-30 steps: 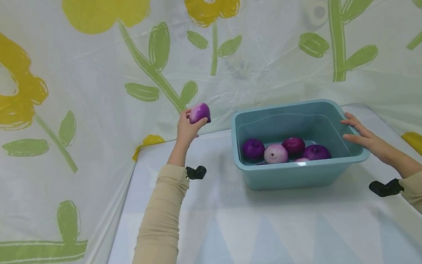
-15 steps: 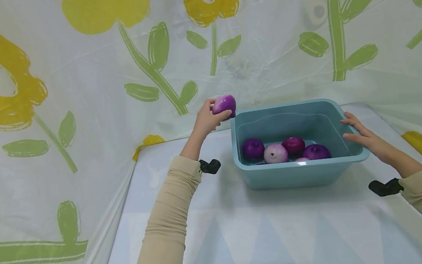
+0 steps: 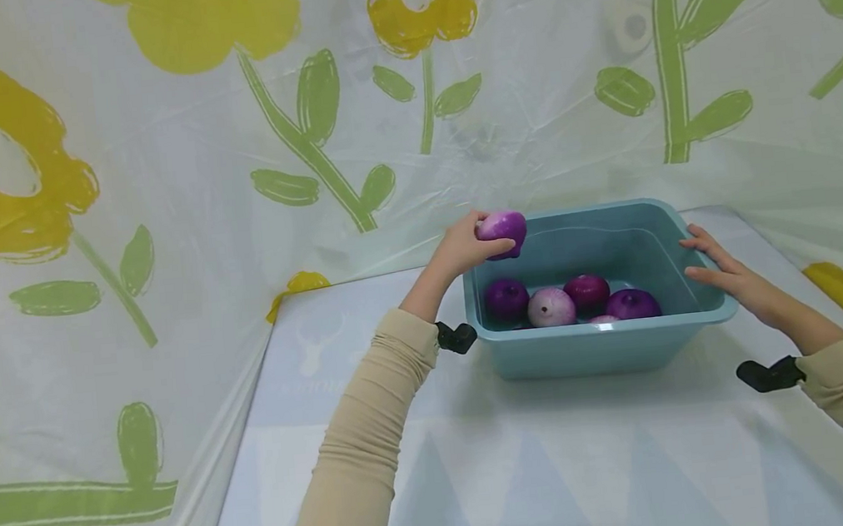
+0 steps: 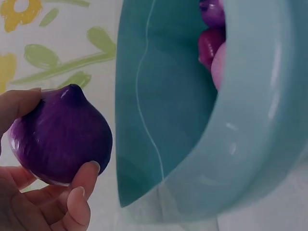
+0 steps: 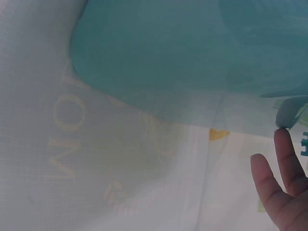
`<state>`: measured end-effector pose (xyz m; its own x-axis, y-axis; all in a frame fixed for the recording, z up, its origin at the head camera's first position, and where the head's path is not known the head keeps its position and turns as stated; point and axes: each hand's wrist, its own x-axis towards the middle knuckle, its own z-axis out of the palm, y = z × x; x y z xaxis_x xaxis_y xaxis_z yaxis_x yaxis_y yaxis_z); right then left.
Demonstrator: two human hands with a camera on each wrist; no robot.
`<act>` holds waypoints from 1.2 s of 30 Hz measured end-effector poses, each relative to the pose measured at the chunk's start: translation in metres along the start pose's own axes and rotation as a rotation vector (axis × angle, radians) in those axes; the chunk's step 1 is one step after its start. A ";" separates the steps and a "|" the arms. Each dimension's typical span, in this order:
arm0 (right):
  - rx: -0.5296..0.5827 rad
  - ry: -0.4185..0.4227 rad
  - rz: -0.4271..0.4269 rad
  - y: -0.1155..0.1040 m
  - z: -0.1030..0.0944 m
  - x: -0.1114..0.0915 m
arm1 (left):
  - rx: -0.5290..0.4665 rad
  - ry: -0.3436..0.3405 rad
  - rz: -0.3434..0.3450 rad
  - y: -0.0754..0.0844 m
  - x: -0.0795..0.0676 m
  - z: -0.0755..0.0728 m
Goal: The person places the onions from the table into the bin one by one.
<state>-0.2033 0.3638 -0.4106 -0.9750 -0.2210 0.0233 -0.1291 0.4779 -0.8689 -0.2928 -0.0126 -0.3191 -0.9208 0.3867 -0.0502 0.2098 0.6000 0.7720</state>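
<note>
A purple onion is gripped between the thumb and fingers of my left hand, raised over the left rim of a teal plastic basin. In the left wrist view the onion shows its pointed tip upward, with the basin wall beside it. Inside the basin lie several more onions, among them a pale one and a dark purple one. My right hand rests on the basin's right rim, fingers extended; in the right wrist view its fingers reach up near the basin's outer side.
The basin stands on a table covered with a pale cloth with blue triangles. A flower-printed sheet hangs behind and to the left. Black wrist mounts sit at both sleeves.
My left hand has carried the onion rightward, from left of the basin to over its left rim, dipping lower over the last half second. The right hand and basin stay put.
</note>
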 end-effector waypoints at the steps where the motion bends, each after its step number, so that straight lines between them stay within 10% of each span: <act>1: 0.002 -0.002 0.000 0.000 0.000 0.000 | 0.005 -0.006 0.003 0.001 0.000 0.002; 22: -0.037 -0.032 -0.006 -0.002 -0.003 0.005 | 0.126 0.062 0.023 -0.009 -0.013 -0.010; 28: -0.176 -0.060 -0.037 -0.007 -0.015 0.004 | 0.212 0.161 0.113 -0.027 -0.031 -0.033; 36: -0.558 0.137 -0.189 -0.005 -0.040 -0.016 | 0.498 0.283 0.109 -0.070 -0.071 -0.061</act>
<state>-0.1940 0.3987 -0.3869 -0.9355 -0.2521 0.2474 -0.3418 0.8229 -0.4540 -0.2618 -0.1248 -0.3313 -0.9229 0.3037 0.2367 0.3746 0.8505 0.3692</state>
